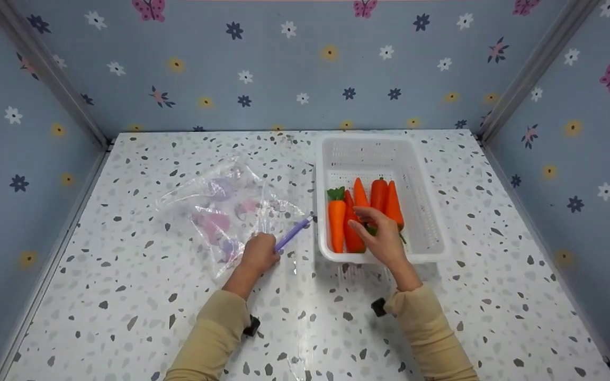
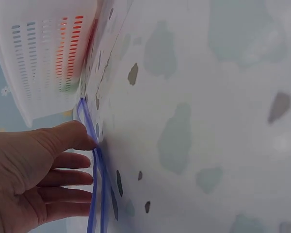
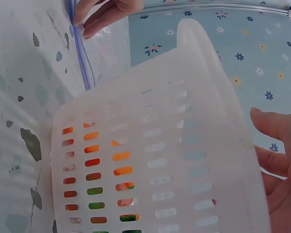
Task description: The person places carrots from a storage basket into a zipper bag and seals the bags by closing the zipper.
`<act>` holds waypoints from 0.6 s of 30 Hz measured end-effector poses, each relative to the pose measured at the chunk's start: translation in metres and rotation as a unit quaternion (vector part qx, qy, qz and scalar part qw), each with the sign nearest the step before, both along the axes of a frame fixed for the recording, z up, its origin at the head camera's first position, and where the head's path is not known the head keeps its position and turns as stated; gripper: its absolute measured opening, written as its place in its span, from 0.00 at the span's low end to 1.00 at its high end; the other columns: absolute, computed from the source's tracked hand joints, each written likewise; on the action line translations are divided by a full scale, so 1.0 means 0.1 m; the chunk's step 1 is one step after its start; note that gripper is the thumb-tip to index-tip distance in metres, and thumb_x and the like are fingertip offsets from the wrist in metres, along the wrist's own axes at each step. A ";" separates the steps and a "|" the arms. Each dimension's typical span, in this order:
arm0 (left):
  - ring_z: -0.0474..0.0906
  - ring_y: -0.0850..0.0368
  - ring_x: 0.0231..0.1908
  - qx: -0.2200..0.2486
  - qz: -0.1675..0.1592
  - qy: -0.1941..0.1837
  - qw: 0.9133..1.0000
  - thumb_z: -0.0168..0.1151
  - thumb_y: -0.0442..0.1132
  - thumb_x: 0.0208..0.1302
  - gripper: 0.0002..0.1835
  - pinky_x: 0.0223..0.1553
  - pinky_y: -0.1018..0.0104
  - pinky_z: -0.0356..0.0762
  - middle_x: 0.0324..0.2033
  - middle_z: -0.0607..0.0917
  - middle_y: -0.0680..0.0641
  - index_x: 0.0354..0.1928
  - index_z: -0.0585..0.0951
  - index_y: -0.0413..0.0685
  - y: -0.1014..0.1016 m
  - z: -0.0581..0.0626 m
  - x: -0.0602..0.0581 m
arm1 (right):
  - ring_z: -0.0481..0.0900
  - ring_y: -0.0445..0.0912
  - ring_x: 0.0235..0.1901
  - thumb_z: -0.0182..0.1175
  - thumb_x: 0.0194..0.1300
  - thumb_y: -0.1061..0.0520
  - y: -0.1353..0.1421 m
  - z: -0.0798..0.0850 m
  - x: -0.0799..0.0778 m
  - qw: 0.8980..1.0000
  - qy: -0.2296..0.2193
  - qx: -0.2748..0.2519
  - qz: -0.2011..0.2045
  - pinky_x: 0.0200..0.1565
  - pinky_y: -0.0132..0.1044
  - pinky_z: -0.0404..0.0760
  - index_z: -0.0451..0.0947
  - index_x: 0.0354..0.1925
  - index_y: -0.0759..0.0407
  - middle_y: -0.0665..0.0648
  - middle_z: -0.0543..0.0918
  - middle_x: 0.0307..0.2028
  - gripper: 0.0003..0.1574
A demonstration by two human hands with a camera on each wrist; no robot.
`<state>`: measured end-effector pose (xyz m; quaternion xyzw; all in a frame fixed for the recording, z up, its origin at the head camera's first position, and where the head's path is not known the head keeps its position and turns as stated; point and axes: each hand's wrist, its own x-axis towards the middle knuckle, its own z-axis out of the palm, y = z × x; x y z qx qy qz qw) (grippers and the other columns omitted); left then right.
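My left hand (image 1: 258,256) pinches the purple zip edge (image 1: 293,234) of a clear plastic zip bag (image 1: 178,199), which lies flat with pink and purple printed patches. The left wrist view shows thumb and fingertips at the purple strips (image 2: 102,179), which stand slightly apart. My right hand (image 1: 385,241) hovers over the front part of a white basket (image 1: 432,222), thumb and fingers spread with nothing between them. Below it lie several carrots (image 1: 337,225), orange to red, some with green tops; the hand partly hides them.
The basket's slotted wall (image 3: 150,145) rises beside the bag's zip end. The speckled table (image 1: 125,296) is bordered by flowered panels (image 1: 284,58) at the back and both sides. Black wrist devices (image 1: 252,326) sit on the sleeves.
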<state>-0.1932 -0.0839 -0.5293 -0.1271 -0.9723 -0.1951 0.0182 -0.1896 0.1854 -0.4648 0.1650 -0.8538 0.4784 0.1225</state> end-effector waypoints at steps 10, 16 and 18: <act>0.75 0.44 0.18 0.001 0.022 0.062 0.998 0.63 0.29 0.44 0.04 0.20 0.55 0.71 0.16 0.79 0.40 0.18 0.79 0.38 0.05 -0.01 0.01 | 0.76 0.45 0.34 0.60 0.57 0.51 -0.09 -0.01 0.06 1.000 -0.002 -0.022 0.008 0.37 0.37 0.77 0.76 0.46 0.61 0.53 0.80 0.38 0.21; 0.77 0.43 0.20 0.034 0.047 0.062 0.996 0.56 0.24 0.47 0.06 0.20 0.54 0.73 0.19 0.80 0.40 0.20 0.81 0.37 0.04 0.03 0.04 | 0.77 0.47 0.35 0.60 0.57 0.55 -0.18 0.01 0.09 0.999 -0.007 -0.047 0.013 0.35 0.38 0.77 0.76 0.45 0.61 0.58 0.80 0.39 0.18; 0.77 0.43 0.20 0.049 0.055 0.070 0.995 0.55 0.24 0.47 0.06 0.21 0.54 0.73 0.19 0.81 0.40 0.20 0.80 0.36 0.04 0.06 0.07 | 0.77 0.48 0.34 0.60 0.57 0.58 -0.22 0.06 0.12 0.998 -0.005 -0.055 0.015 0.35 0.41 0.78 0.76 0.45 0.64 0.60 0.80 0.39 0.17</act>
